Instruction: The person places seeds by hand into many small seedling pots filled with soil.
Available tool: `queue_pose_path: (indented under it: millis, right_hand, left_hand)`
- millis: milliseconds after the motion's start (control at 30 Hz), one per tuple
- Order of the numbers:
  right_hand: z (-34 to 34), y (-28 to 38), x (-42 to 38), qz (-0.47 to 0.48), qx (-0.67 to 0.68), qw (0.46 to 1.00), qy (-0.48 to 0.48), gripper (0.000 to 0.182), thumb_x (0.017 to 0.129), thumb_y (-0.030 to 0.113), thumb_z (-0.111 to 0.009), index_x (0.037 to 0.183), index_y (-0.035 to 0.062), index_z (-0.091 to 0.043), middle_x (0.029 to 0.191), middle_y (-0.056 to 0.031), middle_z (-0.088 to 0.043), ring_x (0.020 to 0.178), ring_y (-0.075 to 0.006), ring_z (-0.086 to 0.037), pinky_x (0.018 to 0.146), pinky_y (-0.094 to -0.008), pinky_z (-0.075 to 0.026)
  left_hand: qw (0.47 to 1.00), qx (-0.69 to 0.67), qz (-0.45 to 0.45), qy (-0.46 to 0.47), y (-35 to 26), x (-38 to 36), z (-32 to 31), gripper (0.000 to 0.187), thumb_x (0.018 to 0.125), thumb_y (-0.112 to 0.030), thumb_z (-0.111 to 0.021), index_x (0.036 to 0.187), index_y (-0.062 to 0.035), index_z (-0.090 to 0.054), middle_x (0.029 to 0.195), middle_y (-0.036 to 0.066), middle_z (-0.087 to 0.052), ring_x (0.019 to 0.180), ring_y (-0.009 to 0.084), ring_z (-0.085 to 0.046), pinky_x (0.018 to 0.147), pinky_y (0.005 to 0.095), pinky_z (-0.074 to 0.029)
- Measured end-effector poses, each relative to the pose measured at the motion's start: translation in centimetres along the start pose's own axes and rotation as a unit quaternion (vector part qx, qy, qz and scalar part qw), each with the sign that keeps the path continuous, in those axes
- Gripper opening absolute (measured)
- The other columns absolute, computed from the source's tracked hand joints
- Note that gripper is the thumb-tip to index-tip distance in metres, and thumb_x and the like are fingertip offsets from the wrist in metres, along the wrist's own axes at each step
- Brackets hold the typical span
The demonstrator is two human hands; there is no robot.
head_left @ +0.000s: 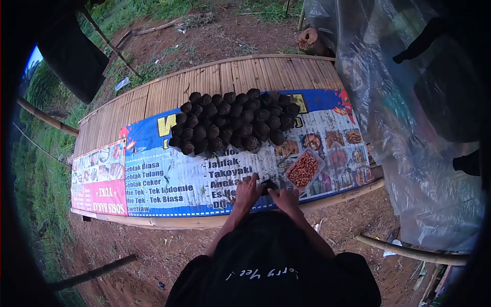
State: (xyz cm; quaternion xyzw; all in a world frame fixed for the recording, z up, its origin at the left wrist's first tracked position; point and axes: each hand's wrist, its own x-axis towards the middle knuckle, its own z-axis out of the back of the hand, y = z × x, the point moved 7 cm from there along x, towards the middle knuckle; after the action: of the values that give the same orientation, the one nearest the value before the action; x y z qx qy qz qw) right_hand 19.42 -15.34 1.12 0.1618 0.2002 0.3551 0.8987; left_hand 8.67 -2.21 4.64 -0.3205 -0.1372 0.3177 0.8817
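Observation:
A small black bag of dark soil [266, 187] stands between my hands at the front edge of the banner. My left hand [247, 192] is closed around its left side. On the other side, my right hand [285, 197] has its fingers curled in, with the fingertips at the bag; anything small between them is hidden. Just beyond my right hand sits a clear plastic tub [321, 162] full of reddish-brown seeds [304, 170]. Farther back, several similar soil-filled bags [230, 120] are packed tightly together, upright.
A printed food-menu banner [169, 197] covers much of the bamboo-slat table [204, 82]. Clear plastic sheeting [368, 102] hangs along the right side. Bamboo poles [409, 250] stick out near the table, over bare soil, and a cut log [310, 40] lies behind.

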Motion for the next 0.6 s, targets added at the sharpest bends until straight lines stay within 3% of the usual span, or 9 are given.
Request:
queue_pose_path:
  millis: [33, 100, 167, 200, 267, 367, 533, 600]
  right_hand:
    - [-0.2, 0.1, -0.2, -0.007, -0.001, 1.0, 0.023, 0.056, 0.092, 0.057, -0.049, 0.077, 0.0103, -0.075, 0.071, -0.0154, -0.069, 0.076, -0.0367, -0.069, 0.074, -0.048, -0.051]
    - [-1.3, -0.8, 0.2, -0.023, 0.018, 0.999, 0.036, 0.053, 0.092, 0.055, -0.05, 0.079, 0.0098, -0.075, 0.072, -0.0136, -0.07, 0.075, -0.0354, -0.069, 0.077, -0.0473, -0.05]
    - [-1.6, -0.6, 0.1, -0.043, 0.103, 0.988, 0.109, 0.048, 0.092, 0.049, -0.051, 0.08, 0.0087, -0.074, 0.073, -0.0146, -0.07, 0.075, -0.0362, -0.069, 0.077, -0.0492, -0.049]
    - [-1.4, -0.5, 0.0, -0.041, 0.103, 0.989, 0.099, 0.048, 0.092, 0.049, -0.051, 0.08, 0.0087, -0.074, 0.073, -0.0146, -0.07, 0.075, -0.0362, -0.069, 0.077, -0.0492, -0.049]
    - [0.1, 0.0, 0.0, 0.009, 0.002, 1.0, -0.012, 0.041, 0.09, 0.044, -0.054, 0.08, 0.0084, -0.073, 0.073, -0.016, -0.069, 0.074, -0.0371, -0.068, 0.075, -0.0515, -0.048]
    - [0.7, -0.3, 0.3, 0.022, 0.035, 0.998, -0.042, 0.038, 0.089, 0.041, -0.056, 0.079, 0.0076, -0.071, 0.073, -0.017, -0.068, 0.073, -0.038, -0.067, 0.072, -0.0522, -0.047]
    - [-0.3, -1.2, 2.1, -0.002, 0.002, 0.999, -0.041, 0.037, 0.09, 0.04, -0.055, 0.083, 0.0074, -0.072, 0.073, -0.0154, -0.069, 0.074, -0.0375, -0.068, 0.07, -0.0506, -0.051]
    - [0.2, -1.1, 1.9, -0.022, 0.048, 0.998, -0.017, 0.037, 0.09, 0.04, -0.054, 0.085, 0.0075, -0.072, 0.074, -0.0153, -0.069, 0.075, -0.0371, -0.068, 0.069, -0.0491, -0.052]
  left_hand:
    - [0.998, 0.036, -0.047, 0.004, -0.5, 0.4, -0.4, 0.033, 0.086, -0.027, -0.069, 0.104, -0.005, -0.052, 0.088, 0.021, -0.065, 0.075, 0.0417, -0.065, 0.071, 0.051, -0.05]
    - [0.997, 0.053, -0.057, 0.017, 0.0, 1.3, -1.2, 0.026, 0.085, -0.023, -0.068, 0.1, -0.0049, -0.056, 0.086, 0.02, -0.065, 0.075, 0.0402, -0.065, 0.073, 0.05, -0.048]
    - [0.994, 0.079, -0.048, 0.058, 0.8, 2.0, -2.4, 0.018, 0.082, -0.018, -0.065, 0.092, -0.0039, -0.059, 0.083, 0.02, -0.065, 0.074, 0.0405, -0.065, 0.071, 0.0509, -0.048]
    - [0.994, 0.08, -0.057, 0.052, 0.4, 1.9, -2.1, 0.018, 0.082, -0.018, -0.065, 0.092, -0.0039, -0.059, 0.083, 0.02, -0.065, 0.074, 0.0405, -0.065, 0.071, 0.0509, -0.048]
    - [0.996, 0.056, -0.059, 0.03, -0.7, 1.6, -0.5, 0.014, 0.08, -0.015, -0.062, 0.088, -0.003, -0.059, 0.079, 0.021, -0.065, 0.071, 0.0409, -0.064, 0.07, 0.0518, -0.049]
    - [0.999, 0.027, -0.043, 0.017, -0.8, 0.8, 0.1, 0.016, 0.08, -0.016, -0.062, 0.088, -0.0028, -0.059, 0.077, 0.021, -0.065, 0.07, 0.0416, -0.064, 0.069, 0.0525, -0.049]
    - [0.999, 0.01, -0.046, 0.014, -0.4, 0.9, -1.2, 0.016, 0.079, -0.012, -0.06, 0.089, -0.0005, -0.058, 0.074, 0.025, -0.064, 0.066, 0.0459, -0.063, 0.062, 0.0559, -0.05]
    - [0.999, 0.004, -0.039, 0.005, -0.3, 0.9, -0.8, 0.015, 0.079, -0.012, -0.06, 0.089, -0.0006, -0.058, 0.074, 0.025, -0.065, 0.067, 0.0461, -0.063, 0.063, 0.0555, -0.05]
